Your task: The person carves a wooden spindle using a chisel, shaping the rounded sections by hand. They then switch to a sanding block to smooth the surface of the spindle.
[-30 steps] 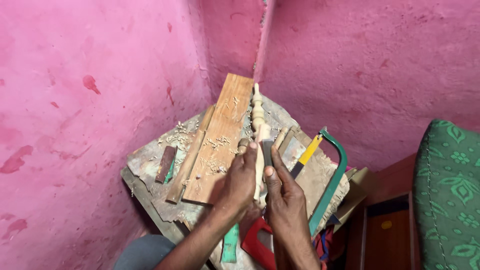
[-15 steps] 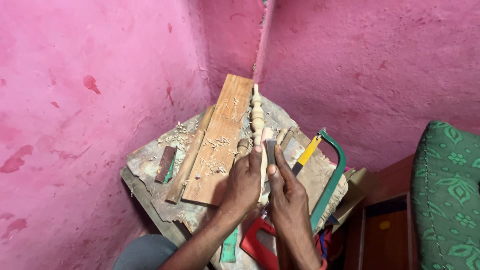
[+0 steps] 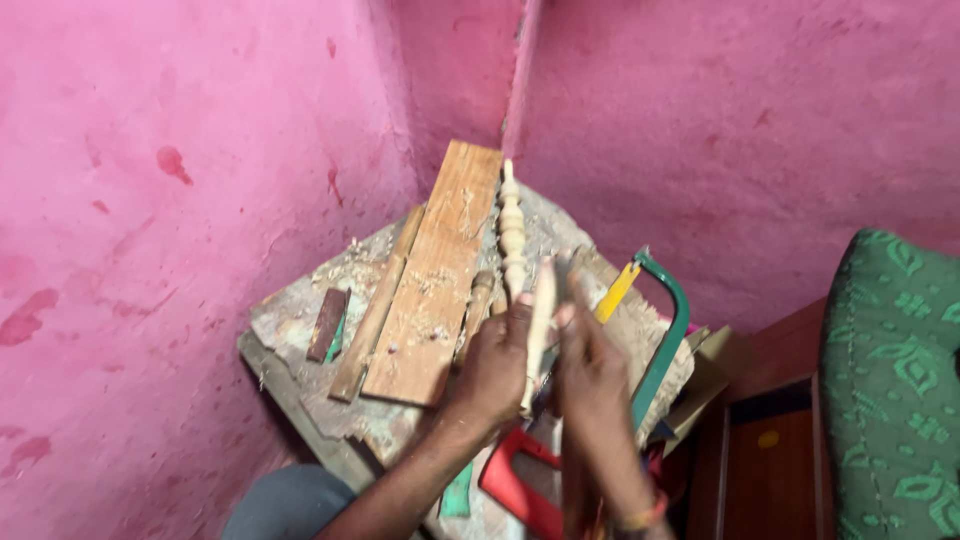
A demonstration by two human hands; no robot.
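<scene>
A pale turned wooden spindle [image 3: 512, 225] lies along the workbench [image 3: 285, 330], pointing into the pink corner. My left hand [image 3: 495, 365] is closed around its near end. Beside it, a smooth pale wooden stick [image 3: 540, 320] stands between my two hands. My right hand [image 3: 590, 370] is blurred and closed. Its fingers press against the stick, with a thin grey tool [image 3: 565, 268] poking up above them. What kind of tool it is cannot be made out.
A wide plank [image 3: 435, 280], a narrow wooden strip [image 3: 380, 300] and a small brown block [image 3: 328, 322] lie left of the spindle amid shavings. A green hacksaw frame [image 3: 665, 330] lies right, a red-handled saw [image 3: 520, 480] near. A wooden cabinet [image 3: 760, 440] and green cushion [image 3: 890, 380] stand right.
Both hands have stayed at the spindle's near end. My right hand has shifted slightly up and is now blurred with motion, and the pale stick shows more clearly between the hands.
</scene>
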